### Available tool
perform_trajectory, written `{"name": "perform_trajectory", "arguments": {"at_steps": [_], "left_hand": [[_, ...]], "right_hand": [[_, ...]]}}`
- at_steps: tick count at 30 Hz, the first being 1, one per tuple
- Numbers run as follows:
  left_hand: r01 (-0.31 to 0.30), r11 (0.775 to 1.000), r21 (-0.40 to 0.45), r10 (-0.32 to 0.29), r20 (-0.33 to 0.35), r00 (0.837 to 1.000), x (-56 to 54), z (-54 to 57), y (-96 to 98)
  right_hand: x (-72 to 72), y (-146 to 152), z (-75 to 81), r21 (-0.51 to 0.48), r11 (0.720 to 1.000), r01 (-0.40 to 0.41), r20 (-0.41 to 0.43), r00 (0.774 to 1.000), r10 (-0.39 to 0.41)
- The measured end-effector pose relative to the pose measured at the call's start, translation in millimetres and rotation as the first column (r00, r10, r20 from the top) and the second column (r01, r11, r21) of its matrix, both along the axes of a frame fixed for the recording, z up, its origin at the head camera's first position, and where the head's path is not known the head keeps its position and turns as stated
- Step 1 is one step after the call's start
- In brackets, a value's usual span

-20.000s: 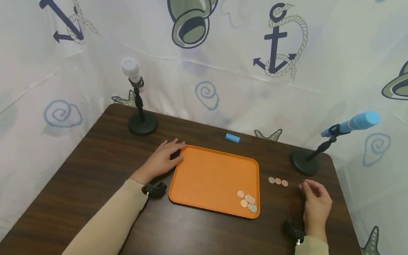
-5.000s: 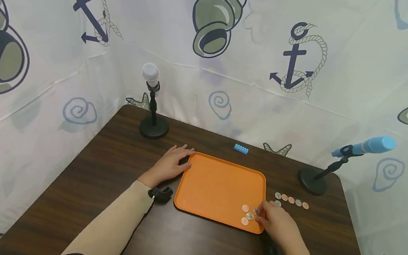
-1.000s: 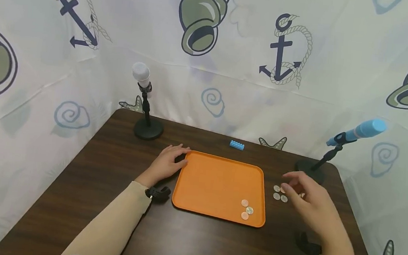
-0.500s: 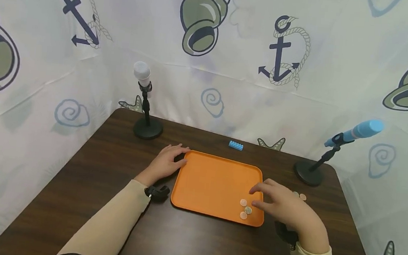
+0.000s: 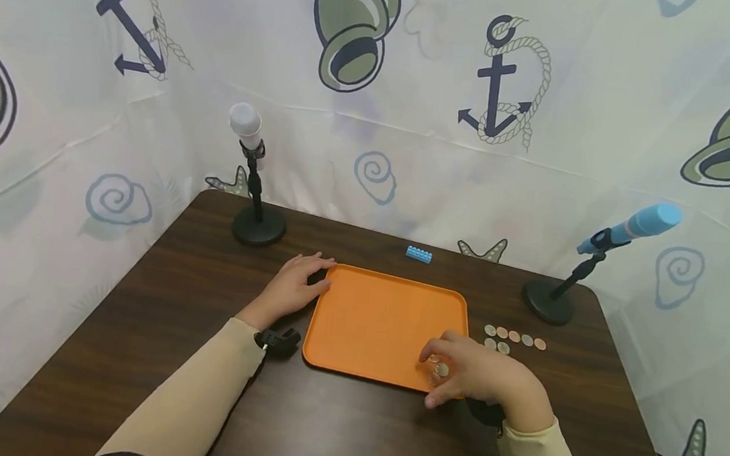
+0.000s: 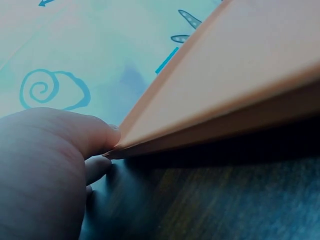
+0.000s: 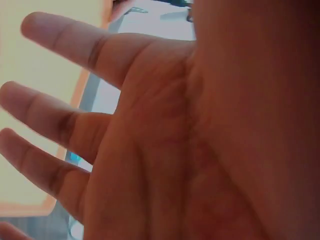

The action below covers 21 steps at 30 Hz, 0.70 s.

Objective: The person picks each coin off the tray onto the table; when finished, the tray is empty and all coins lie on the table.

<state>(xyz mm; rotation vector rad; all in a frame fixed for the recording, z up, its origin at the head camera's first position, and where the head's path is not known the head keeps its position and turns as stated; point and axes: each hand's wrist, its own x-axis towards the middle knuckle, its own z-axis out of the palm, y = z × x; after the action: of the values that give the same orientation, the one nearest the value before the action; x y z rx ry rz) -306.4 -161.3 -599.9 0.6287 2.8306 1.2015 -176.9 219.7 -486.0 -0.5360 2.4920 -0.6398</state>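
Observation:
An orange tray (image 5: 373, 319) lies on the dark wooden table. My left hand (image 5: 291, 287) rests at its left edge with relaxed fingers; in the left wrist view the thumb (image 6: 95, 132) touches the rim near a corner. Over the tray's near right corner hovers my right hand (image 5: 470, 371), fingers spread and bent down around a silver coin (image 5: 442, 369). Copper coins beside that one are partly covered by the hand. In the right wrist view the palm (image 7: 145, 125) and extended fingers show nothing held. Right of the tray lie several copper and silver coins (image 5: 514, 337) in two rows.
A light blue toy brick (image 5: 418, 254) sits behind the tray. A white microphone on a black stand (image 5: 258, 224) occupies the back left, and a blue microphone on another stand (image 5: 547, 300) the back right. A patterned white curtain (image 5: 423, 161) hangs behind the table.
Over 20 seconds, several coins have gone from the tray to the rows on the table. Within the last second, my right hand has moved left from those rows to the tray coins. The left hand stays.

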Motion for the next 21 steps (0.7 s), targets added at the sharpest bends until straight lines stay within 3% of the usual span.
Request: {"name": "perform_trajectory", "arguments": {"at_steps": [2,8,14,21], "left_hand": [[0.002,1.000,-0.001,-0.002,-0.006,1.000,-0.7,-1.6,-0.3],[-0.003,1.000,0.000,0.003,-0.010,1.000,-1.8,-6.4,-0.8],[0.002,1.000,0.005,-0.002,-0.017,1.000,-3.8,-5.8,0.2],[0.000,1.000,-0.001,0.000,-0.021,1.000,-3.1,-3.5,-1.0]], "right_hand": [[-0.2,-0.7,-3.2,0.025,1.000,-0.014,-0.026,1.000,0.015],[-6.1,-5.7,-16.5,0.170,0.985,-0.008,-0.221,0.974,0.046],[-11.9,-8.0,-23.9,0.173,0.984,0.048,-0.211,0.977,-0.010],[-15.0,-8.0,-30.2,0.149,0.987,0.052,-0.213,0.977,-0.019]]}}
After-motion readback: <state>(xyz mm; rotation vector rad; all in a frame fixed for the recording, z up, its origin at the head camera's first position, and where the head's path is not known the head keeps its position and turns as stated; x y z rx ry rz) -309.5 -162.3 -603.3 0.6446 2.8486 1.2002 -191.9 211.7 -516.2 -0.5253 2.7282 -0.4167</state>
